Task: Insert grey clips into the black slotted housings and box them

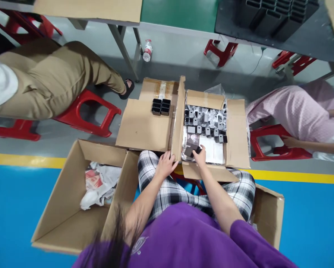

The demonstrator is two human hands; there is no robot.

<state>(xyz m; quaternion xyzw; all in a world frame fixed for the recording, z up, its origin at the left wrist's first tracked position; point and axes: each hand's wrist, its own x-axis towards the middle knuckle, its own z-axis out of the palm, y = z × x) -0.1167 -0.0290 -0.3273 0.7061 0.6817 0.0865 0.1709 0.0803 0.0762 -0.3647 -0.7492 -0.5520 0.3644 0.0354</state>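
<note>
My right hand [200, 155] is closed on a dark square plastic case [189, 149] at the near end of an open carton [236, 130]. Several more black cases [208, 131] stand in rows in that carton, with clear plastic wrapping [208, 113] among those at the back. Beneath the held case, printed paper or card [215, 150] covers the carton's near part. Fingers spread, my left hand [166, 165] rests at the near end of the carton's upright left flap [179, 123]. A small block of black open-topped cases [160, 107] stands on a closed carton [144, 128] beyond that flap.
A deep open carton [57, 201] with crumpled plastic [107, 182] inside is at my left; another carton [270, 216] is at my right. People sit on red stools [85, 111] on both sides. A table [180, 15] runs across the front, a bottle [147, 51] beneath it.
</note>
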